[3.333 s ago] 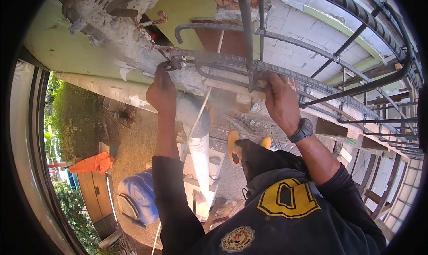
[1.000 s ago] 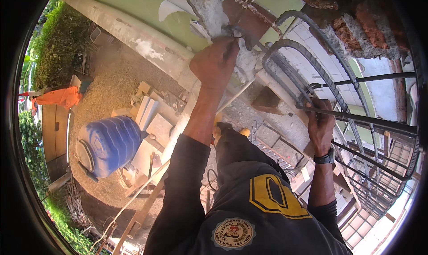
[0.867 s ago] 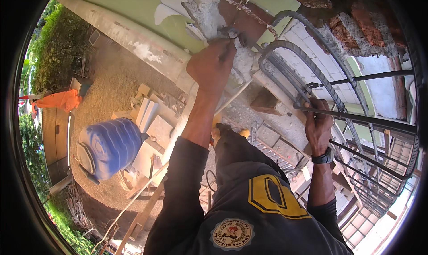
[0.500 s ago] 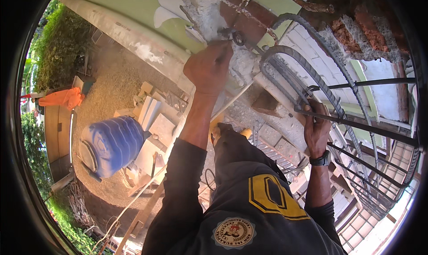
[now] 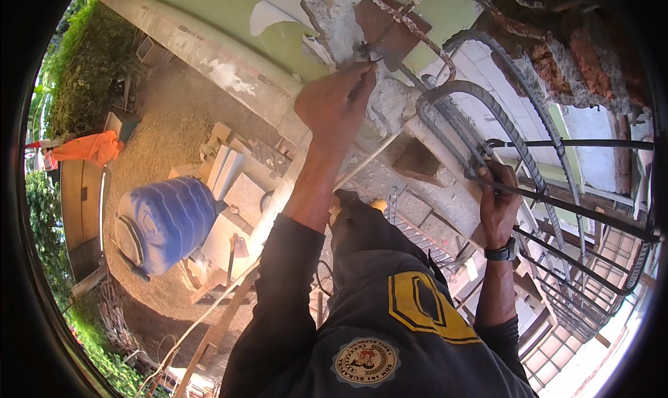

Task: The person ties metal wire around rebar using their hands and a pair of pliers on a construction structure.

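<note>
1. Head view, my only one. Landmark: the rebar cage (image 5: 536, 172). It sits beside the broken wall edge; its long axis runs slantwise, hooked ends toward upper left, the rest toward lower right.
2. I count two big ribbed hooks at its near end, an upper hook (image 5: 487, 37) and a lower hook (image 5: 480, 95), both bent round like a U. Dark crossbars span the cage; too crowded to count.
3. Left hand (image 5: 335, 109): left of the cage, fingers curled into a fist, thumb and forefinger together on a small dark piece (image 5: 369, 51). Can't tell its kind or long axis.
4. Right hand (image 5: 497, 203): at the cage's near side, fingers bent and closed around the end of a dark bar (image 5: 570, 207), thumb against it. That bar points right and slightly down. One watch (image 5: 501, 250) on the wrist.
5. Left of the cage: one long pale pipe (image 5: 202, 57), slanting down toward the left hand; one blue drum (image 5: 167, 220), on its side, well apart; one orange cloth (image 5: 90, 147), farther out.
6. Just left of and below the hooks: one brick chunk (image 5: 417, 161). Above the cage: broken brickwork (image 5: 584, 57).
</note>
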Demonstrator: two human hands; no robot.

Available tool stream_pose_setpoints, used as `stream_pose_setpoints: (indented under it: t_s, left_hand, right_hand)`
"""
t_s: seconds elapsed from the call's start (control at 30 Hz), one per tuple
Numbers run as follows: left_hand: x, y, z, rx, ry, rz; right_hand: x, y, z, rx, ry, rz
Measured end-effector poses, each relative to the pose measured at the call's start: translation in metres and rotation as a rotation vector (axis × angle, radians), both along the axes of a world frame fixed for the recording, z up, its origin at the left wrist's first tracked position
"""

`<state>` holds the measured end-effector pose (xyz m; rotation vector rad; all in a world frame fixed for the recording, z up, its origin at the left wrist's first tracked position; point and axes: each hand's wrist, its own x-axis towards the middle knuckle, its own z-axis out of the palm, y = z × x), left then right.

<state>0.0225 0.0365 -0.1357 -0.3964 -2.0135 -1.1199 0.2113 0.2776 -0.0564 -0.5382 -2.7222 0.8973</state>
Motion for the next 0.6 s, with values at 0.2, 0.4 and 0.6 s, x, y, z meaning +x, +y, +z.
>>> stream_pose_setpoints:
  t_s: [0.2,0.4,0.6]
  left_hand:
    - [0.000,-0.009,0.002,-0.024,-0.066,-0.022]
    - [0.013,0.008,0.003,0.131,-0.295,0.002]
    - [0.023,0.021,-0.005,0.246,-0.328,0.051]
  right_hand:
    - [0.002,-0.011,0.001,0.164,0.094,-0.022]
    - [0.028,-0.081,0.004,0.032,0.281,0.308]
    - [-0.085,-0.148,0.018,-0.921,0.089,0.150]
